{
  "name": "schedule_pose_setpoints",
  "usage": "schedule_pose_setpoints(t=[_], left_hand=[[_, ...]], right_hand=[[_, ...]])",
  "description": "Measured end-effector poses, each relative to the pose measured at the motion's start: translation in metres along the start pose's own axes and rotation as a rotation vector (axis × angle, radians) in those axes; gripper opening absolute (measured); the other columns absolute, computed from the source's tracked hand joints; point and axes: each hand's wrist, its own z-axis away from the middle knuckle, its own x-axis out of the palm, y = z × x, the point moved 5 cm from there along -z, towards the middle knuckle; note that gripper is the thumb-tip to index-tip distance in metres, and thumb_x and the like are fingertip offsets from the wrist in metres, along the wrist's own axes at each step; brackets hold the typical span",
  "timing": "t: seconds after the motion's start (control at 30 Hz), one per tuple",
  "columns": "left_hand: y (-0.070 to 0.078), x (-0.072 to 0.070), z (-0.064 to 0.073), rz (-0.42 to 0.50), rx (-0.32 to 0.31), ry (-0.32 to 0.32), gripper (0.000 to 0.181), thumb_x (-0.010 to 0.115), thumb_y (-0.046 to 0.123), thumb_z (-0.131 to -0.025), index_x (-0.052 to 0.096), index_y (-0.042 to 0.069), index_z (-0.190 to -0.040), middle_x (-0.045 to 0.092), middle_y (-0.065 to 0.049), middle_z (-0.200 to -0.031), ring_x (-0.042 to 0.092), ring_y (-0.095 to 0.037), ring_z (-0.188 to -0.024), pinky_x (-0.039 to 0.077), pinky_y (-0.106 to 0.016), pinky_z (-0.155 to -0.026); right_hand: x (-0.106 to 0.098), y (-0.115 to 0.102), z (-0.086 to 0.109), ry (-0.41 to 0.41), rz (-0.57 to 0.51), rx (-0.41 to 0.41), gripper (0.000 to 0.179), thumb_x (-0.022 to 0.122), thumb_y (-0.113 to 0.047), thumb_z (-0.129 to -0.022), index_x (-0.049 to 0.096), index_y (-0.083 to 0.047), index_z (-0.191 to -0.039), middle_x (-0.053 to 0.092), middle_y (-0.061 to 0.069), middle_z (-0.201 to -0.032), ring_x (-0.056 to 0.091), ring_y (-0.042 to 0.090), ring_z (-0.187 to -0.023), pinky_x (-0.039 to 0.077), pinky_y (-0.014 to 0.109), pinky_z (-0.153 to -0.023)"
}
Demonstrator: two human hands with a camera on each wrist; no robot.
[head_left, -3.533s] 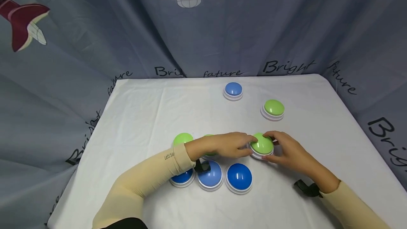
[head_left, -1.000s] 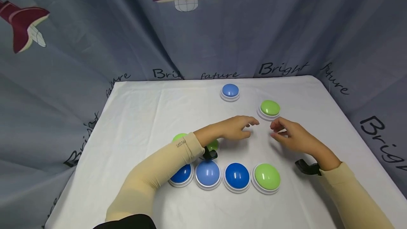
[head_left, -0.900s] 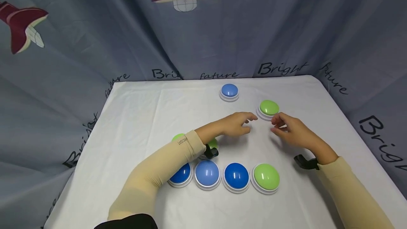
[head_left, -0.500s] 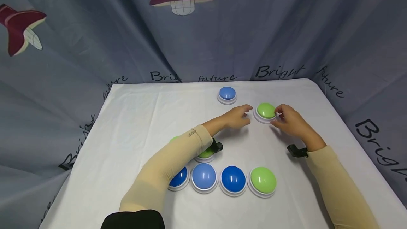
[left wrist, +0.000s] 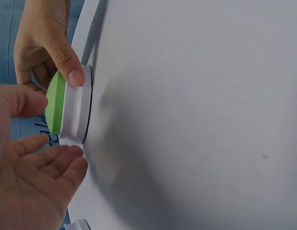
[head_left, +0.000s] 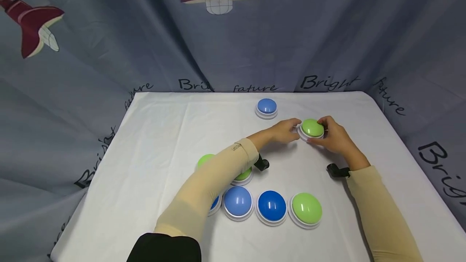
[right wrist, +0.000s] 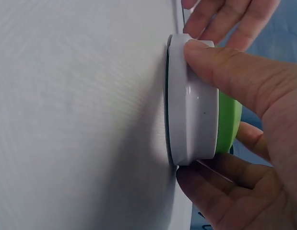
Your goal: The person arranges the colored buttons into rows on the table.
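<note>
A push button with a green dome and white base sits towards the back right of the table. My right hand grips it from the right; in the right wrist view its thumb presses the white base, with fingers round the opposite side. On the left, my left hand reaches to the same button with its fingers extended. The left wrist view has the left thumb close to the green dome; whether it touches, I cannot tell. Whether the base is off the cloth is also unclear.
A light blue button stands at the back. Nearer are a light blue button, a dark blue button and a green button in a row. The left sleeve partly covers more buttons. A grey curtain hangs behind.
Earlier both hands held a green button, which now stands at the right end of the front row. Both hands have since moved back, and the right one has gripped another green button.
</note>
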Motion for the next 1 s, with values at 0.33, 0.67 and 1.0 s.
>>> schedule_pose_setpoints(t=[0.33, 0.67, 1.0], left_hand=[[-0.001, 0.004, -0.003, -0.002, 0.018, -0.019, 0.063, 0.059, 0.018, -0.095, 0.035, 0.001, -0.151, 0.049, -0.009, -0.145, 0.045, -0.011, -0.131, 0.030, -0.011, -0.104], [0.001, -0.003, 0.034, -0.011, 0.064, -0.043, 0.061, 0.057, 0.019, -0.097, 0.035, 0.000, -0.150, 0.045, -0.013, -0.149, 0.041, -0.017, -0.137, 0.029, -0.016, -0.109], [0.003, -0.025, 0.084, -0.031, 0.113, -0.109, 0.047, 0.052, 0.014, -0.100, 0.045, -0.002, -0.144, 0.052, -0.014, -0.143, 0.051, -0.022, -0.128, 0.041, -0.023, -0.103]], right_hand=[[0.002, -0.002, -0.002, 0.048, 0.001, -0.028, 0.081, 0.086, -0.033, -0.077, 0.040, 0.005, -0.131, 0.050, 0.028, -0.128, 0.050, 0.044, -0.116, 0.041, 0.059, -0.097], [0.009, -0.032, 0.009, 0.002, 0.022, -0.092, 0.076, 0.089, -0.027, -0.074, 0.044, 0.003, -0.128, 0.052, 0.026, -0.129, 0.050, 0.045, -0.120, 0.038, 0.060, -0.103], [0.025, -0.068, 0.019, -0.063, -0.034, -0.236, 0.070, 0.091, -0.024, -0.070, 0.050, -0.001, -0.122, 0.058, 0.018, -0.121, 0.055, 0.037, -0.115, 0.044, 0.054, -0.101]])
